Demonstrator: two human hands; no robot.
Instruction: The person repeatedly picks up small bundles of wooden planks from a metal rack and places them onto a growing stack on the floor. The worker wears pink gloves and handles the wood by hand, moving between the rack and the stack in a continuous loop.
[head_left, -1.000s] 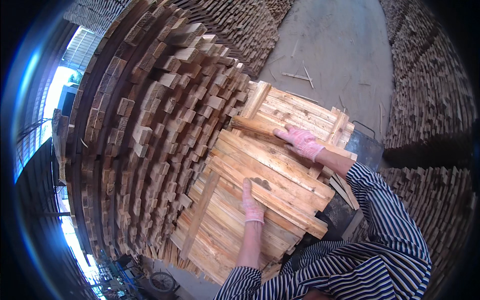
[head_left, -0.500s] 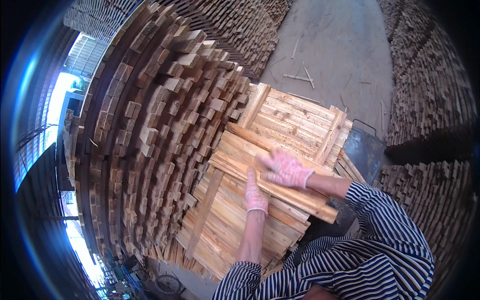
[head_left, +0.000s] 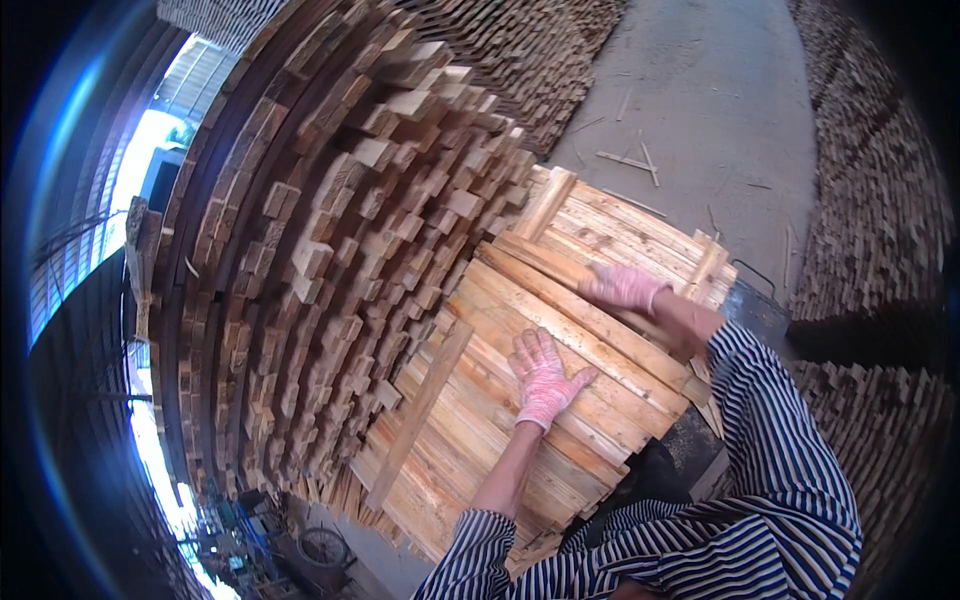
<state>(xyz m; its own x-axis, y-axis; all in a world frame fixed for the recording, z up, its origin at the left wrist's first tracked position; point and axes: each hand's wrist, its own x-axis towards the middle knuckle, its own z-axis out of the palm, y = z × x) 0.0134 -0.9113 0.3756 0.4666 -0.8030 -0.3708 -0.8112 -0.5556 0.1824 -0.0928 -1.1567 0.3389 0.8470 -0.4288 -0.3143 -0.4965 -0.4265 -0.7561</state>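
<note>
Both my hands wear pink-and-white gloves and work over a stack of flat, pale wooden boards [head_left: 470,440]. My left hand [head_left: 545,378] lies flat on the near boards, fingers spread and thumb out to the right. Farther off, my right hand [head_left: 625,288] has its fingers curled over a wooden board [head_left: 540,257] on top of the stack. Its fingertips are partly hidden. Beside that board, on the near side, runs another long board [head_left: 600,325]. A thin crosswise slat [head_left: 425,410] rests on the boards at left.
A tall wall of stacked timber [head_left: 330,230] with uneven projecting ends stands close on the left. More timber stacks [head_left: 870,200] line the right. Wood scraps [head_left: 640,162] lie on the grey floor [head_left: 700,110] beyond. A wheel [head_left: 323,547] shows at lower left.
My right hand has moved farther away, onto the far board. My left hand has left the raised board edge and now lies flat. The upper boards have shifted away from me.
</note>
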